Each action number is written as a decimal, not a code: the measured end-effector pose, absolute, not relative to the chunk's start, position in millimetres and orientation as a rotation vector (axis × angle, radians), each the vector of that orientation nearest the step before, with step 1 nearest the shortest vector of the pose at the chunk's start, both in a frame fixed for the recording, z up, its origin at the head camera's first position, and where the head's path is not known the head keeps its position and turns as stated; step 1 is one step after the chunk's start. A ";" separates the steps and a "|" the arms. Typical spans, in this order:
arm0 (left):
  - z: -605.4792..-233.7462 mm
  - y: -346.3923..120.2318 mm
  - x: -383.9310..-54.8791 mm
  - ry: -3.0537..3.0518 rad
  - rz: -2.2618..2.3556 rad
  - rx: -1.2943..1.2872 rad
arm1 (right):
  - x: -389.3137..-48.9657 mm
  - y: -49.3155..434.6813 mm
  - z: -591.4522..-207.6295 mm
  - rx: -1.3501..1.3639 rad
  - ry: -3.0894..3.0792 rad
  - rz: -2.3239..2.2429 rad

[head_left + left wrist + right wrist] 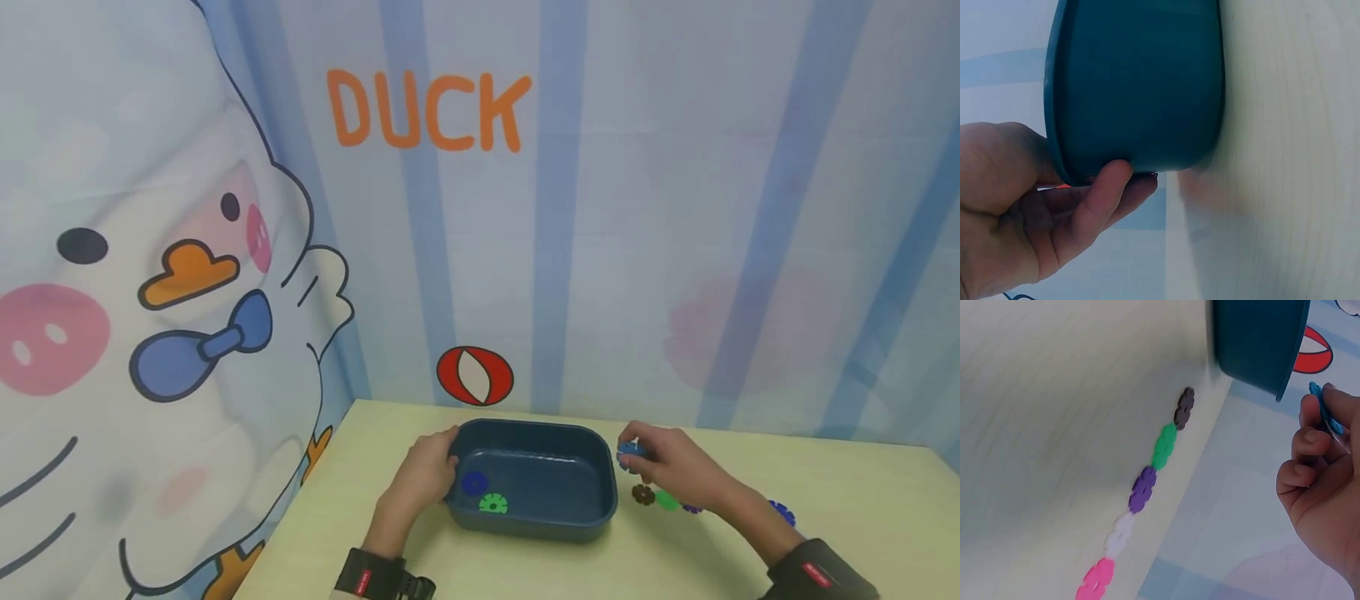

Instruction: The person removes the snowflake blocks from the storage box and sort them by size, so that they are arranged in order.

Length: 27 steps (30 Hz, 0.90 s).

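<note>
My left hand (422, 468) grips the left end of a dark blue-green plastic basin (536, 523); the left wrist view shows its fingers bent around the rim. Inside, toward the left, lie a dark blue notched disc (474, 482) and a bright green snowflake disc (493, 502). Just off the basin's right side, my right hand (682, 462) pinches a light blue snowflake disc (1325, 408) between thumb and index finger, raised above the table. Its other fingers are curled toward the palm.
Right of the basin, a row on the pale table (847, 500) holds brown (1184, 408), green (1164, 446), purple (1142, 489), white (1119, 534) and pink (1095, 579) discs. Farther right, a blue disc (783, 512) is partly behind the right forearm. A duck-print curtain (630, 208) stands behind.
</note>
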State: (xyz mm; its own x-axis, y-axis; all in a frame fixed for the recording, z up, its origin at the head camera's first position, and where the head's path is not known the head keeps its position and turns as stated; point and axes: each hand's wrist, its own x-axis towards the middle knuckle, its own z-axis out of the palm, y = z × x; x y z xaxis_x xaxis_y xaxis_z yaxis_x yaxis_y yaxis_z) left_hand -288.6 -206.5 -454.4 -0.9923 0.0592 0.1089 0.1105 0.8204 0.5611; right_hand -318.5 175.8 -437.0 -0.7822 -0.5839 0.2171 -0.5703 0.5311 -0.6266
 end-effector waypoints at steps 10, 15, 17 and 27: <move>-456.1 -206.1 -287.7 -2.904 -1.022 -0.134 | -311.1 228.5 -444.5 -0.971 2.698 -1.065; -455.8 -206.7 -289.6 -2.902 -0.979 -0.145 | -312.3 251.4 -449.7 -0.946 2.775 -0.965; -455.0 -207.0 -289.9 -2.903 -0.958 -0.154 | -312.8 260.1 -451.9 -0.894 2.794 -0.939; -455.3 -207.4 -290.9 -2.918 -0.959 -0.138 | -311.9 296.0 -463.6 -0.670 2.909 -0.817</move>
State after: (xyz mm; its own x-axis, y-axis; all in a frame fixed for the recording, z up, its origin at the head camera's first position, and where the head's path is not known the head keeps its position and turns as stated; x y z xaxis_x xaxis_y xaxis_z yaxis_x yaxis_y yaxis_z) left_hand -290.9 -207.4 -455.3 -0.9937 0.0644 0.0915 0.1061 0.8015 0.5884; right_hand -311.9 296.0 -463.6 -0.9053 -0.4189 0.0703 -0.3942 0.7670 -0.5063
